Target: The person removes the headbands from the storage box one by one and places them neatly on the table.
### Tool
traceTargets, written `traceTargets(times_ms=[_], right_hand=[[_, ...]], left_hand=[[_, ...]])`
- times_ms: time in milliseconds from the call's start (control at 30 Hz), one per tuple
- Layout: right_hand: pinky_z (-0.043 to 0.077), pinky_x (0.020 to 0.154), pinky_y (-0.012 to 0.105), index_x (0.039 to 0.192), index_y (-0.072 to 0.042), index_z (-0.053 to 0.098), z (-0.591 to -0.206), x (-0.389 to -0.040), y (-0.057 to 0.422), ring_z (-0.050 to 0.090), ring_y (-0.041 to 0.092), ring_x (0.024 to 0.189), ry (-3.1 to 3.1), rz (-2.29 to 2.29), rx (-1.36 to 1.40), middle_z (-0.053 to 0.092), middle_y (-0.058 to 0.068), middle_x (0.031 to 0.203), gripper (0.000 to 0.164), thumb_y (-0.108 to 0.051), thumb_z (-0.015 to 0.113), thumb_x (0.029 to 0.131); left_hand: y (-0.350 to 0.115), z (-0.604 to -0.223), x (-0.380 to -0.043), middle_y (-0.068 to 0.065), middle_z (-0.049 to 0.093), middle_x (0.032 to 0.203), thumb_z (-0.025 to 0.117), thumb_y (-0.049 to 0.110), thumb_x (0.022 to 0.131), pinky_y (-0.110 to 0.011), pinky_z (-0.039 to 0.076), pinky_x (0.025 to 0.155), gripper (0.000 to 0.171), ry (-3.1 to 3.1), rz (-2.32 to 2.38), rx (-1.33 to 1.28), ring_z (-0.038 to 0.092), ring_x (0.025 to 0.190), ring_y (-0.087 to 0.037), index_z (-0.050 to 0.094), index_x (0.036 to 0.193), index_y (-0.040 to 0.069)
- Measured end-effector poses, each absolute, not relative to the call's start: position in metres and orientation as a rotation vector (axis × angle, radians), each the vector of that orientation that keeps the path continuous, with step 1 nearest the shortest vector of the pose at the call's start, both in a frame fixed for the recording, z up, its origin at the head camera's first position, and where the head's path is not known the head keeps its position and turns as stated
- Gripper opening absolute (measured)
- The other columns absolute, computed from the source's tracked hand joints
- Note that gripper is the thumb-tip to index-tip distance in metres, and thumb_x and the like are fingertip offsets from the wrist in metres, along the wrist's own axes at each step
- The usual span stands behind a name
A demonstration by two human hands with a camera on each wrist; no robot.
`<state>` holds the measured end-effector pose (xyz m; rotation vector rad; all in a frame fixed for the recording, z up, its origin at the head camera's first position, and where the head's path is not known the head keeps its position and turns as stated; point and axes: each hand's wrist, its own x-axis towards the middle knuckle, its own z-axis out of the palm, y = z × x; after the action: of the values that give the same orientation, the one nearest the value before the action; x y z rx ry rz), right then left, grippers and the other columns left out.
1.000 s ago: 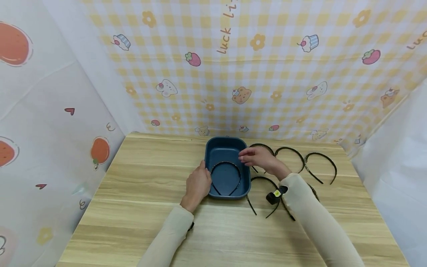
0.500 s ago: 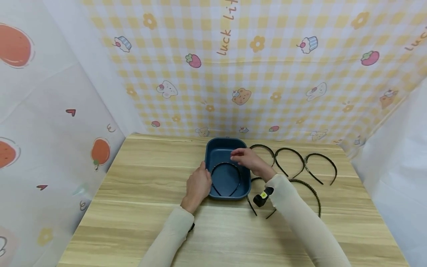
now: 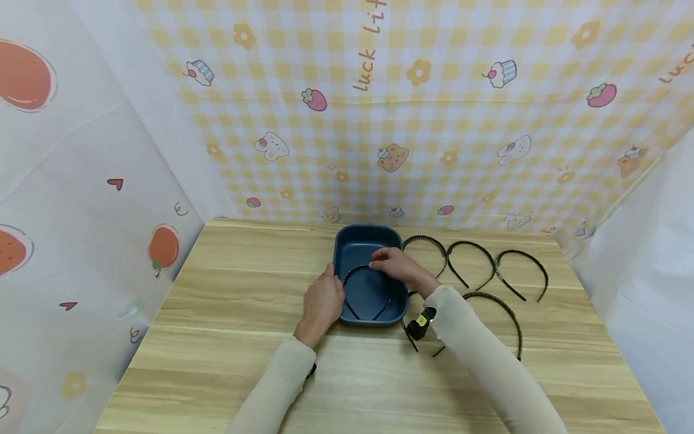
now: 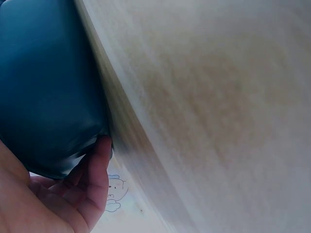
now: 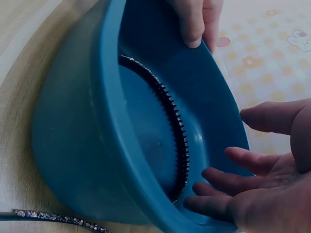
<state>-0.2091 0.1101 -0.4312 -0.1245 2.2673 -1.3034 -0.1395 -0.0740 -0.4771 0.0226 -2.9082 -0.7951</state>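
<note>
A dark blue plastic basin (image 3: 369, 228) stands near the back of the table. My left hand (image 3: 322, 301) grips its left rim, with the thumb inside and the fingers against the outer wall (image 4: 53, 92). Inside the basin lies a black toothed headband (image 5: 181, 145), its arc toward the back. My right hand (image 3: 398, 268) hovers over the basin's right side, near the top of that headband. In the right wrist view its fingers (image 5: 214, 206) are spread and apart from the headband, holding nothing.
Three dark headbands lie in a row at the back right: one beside the basin (image 3: 425, 239), a middle one (image 3: 470, 243) and a right one (image 3: 534, 260). Nearer, a larger headband (image 3: 509, 310) and another headband (image 3: 410, 339) lie partly under the right arm. A printed cloth (image 3: 347, 138) hangs behind.
My right hand has moved left and slightly nearer, from the basin's right rim to over the headband inside. My left hand stays on the rim.
</note>
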Motion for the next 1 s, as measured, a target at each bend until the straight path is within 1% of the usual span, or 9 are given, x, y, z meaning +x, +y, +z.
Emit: traceTargets(times_ms=[233, 433, 567, 767, 900, 1000], right_hand=[[0.037, 0.094, 0.042, 0.127, -0.001, 0.047, -0.434, -0.2093, 0.1066, 0.047, 0.026, 0.112, 2.254, -1.271, -0.097, 0.051, 0.013, 0.123, 0.043, -0.02, 0.055, 0.089], [0.036, 0.094, 0.043, 0.129, -0.002, 0.044, -0.4345, -0.2087, 0.1035, 0.045, 0.027, 0.115, 2.23, -1.221, -0.092, 0.046, 0.013, 0.129, 0.047, -0.023, 0.055, 0.089], [0.036, 0.094, 0.043, 0.13, -0.002, 0.044, -0.4349, -0.2074, 0.1014, 0.044, 0.027, 0.116, 2.234, -1.204, -0.098, 0.046, 0.013, 0.129, 0.048, -0.024, 0.056, 0.088], [0.037, 0.093, 0.043, 0.128, -0.001, 0.046, -0.4357, -0.2062, 0.1019, 0.046, 0.027, 0.114, 2.28, -1.212, -0.08, 0.047, 0.014, 0.127, 0.046, -0.023, 0.056, 0.089], [0.039, 0.091, 0.042, 0.127, 0.0, 0.047, -0.4369, -0.2062, 0.1022, 0.048, 0.027, 0.112, 2.318, -1.196, -0.094, 0.048, 0.015, 0.127, 0.045, -0.021, 0.056, 0.089], [0.042, 0.087, 0.039, 0.124, 0.002, 0.051, -0.4387, -0.2063, 0.1028, 0.051, 0.025, 0.105, 2.354, -1.149, -0.136, 0.051, 0.015, 0.122, 0.041, -0.019, 0.056, 0.088]], left_hand=[[-0.0734, -0.4762, -0.1392, -0.01, 0.063, 0.096, 0.041, 0.021, 0.094, -0.03, 0.041, 0.044, 0.042, -2.92, -0.791, 0.045, 0.057, 0.058, -0.019, 0.042, 0.133, 0.003], [-0.0732, -0.4767, -0.1395, -0.011, 0.063, 0.096, 0.041, 0.021, 0.094, -0.033, 0.043, 0.045, 0.042, -2.913, -0.783, 0.044, 0.059, 0.062, -0.022, 0.043, 0.132, 0.003], [-0.0729, -0.4771, -0.1396, -0.011, 0.063, 0.099, 0.041, 0.021, 0.094, -0.033, 0.043, 0.046, 0.042, -2.912, -0.783, 0.05, 0.06, 0.063, -0.023, 0.043, 0.132, 0.003], [-0.073, -0.4746, -0.1395, -0.012, 0.063, 0.099, 0.041, 0.02, 0.094, -0.035, 0.042, 0.045, 0.041, -2.906, -0.779, 0.045, 0.06, 0.063, -0.026, 0.044, 0.131, 0.004], [-0.0733, -0.474, -0.139, -0.012, 0.063, 0.099, 0.041, 0.02, 0.094, -0.033, 0.041, 0.043, 0.041, -2.906, -0.787, 0.038, 0.06, 0.062, -0.024, 0.044, 0.131, 0.004], [-0.0735, -0.4738, -0.1388, -0.012, 0.063, 0.1, 0.041, 0.02, 0.094, -0.031, 0.04, 0.043, 0.041, -2.908, -0.796, 0.034, 0.059, 0.062, -0.023, 0.043, 0.132, 0.003]])
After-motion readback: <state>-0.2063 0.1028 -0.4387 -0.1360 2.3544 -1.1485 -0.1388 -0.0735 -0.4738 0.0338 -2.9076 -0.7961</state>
